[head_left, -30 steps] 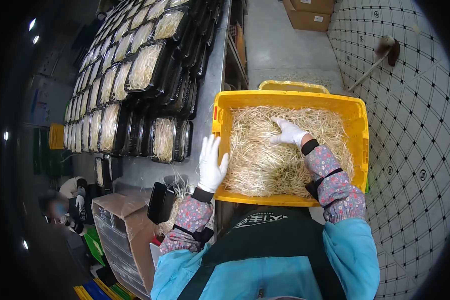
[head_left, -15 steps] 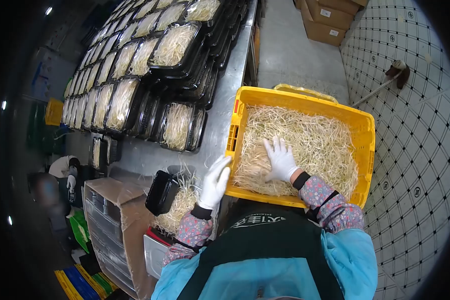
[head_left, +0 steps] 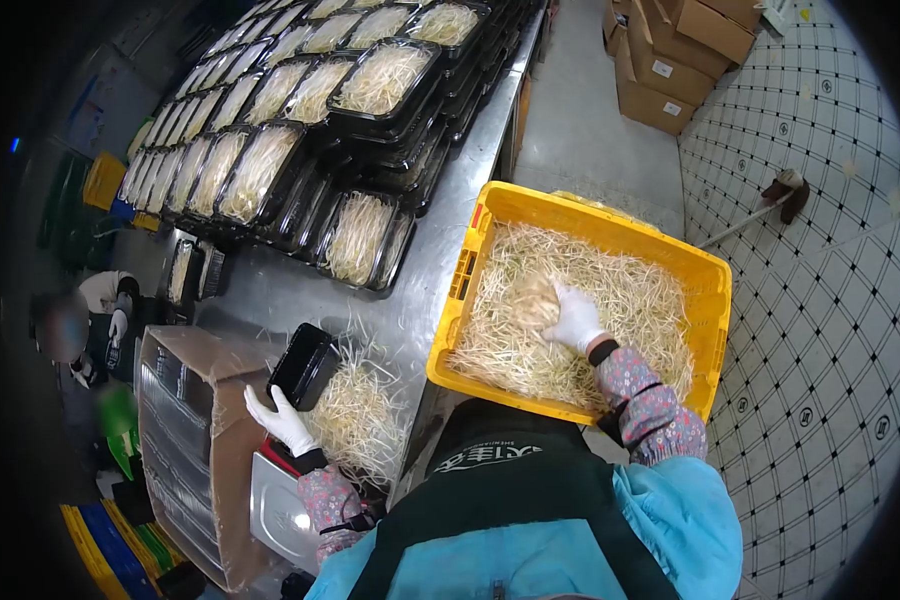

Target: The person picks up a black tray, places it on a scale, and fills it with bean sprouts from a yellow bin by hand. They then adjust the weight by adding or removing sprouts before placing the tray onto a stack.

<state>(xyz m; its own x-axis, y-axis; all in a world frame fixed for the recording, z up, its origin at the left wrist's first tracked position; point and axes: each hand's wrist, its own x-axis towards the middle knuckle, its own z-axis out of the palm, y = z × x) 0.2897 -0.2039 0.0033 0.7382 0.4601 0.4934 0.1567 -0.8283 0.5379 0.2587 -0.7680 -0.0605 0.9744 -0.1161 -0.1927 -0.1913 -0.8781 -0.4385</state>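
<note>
My right hand (head_left: 576, 320), in a white glove, is in the yellow crate (head_left: 708, 345), its fingers curled into a clump of bean sprouts (head_left: 620, 275) and the fingertips partly hidden among them. My left hand (head_left: 282, 422), gloved as well, is beside an empty black plastic tray (head_left: 306, 366) on the metal table. Its fingers are spread, with the fingertips right at the tray's near edge. A loose heap of bean sprouts (head_left: 355, 415) lies just right of that tray.
Stacked packs of sprouts (head_left: 260, 172) cover the far left of the metal table (head_left: 445, 215). An open carton (head_left: 235, 490) and a scale (head_left: 282, 510) are at the near left. Cardboard boxes (head_left: 660, 85) stand beyond, and another person (head_left: 110, 300) is at the left.
My left hand has moved left and down from the crate's edge to the black tray. My right hand has gone from lying spread on the sprouts to curling into them.
</note>
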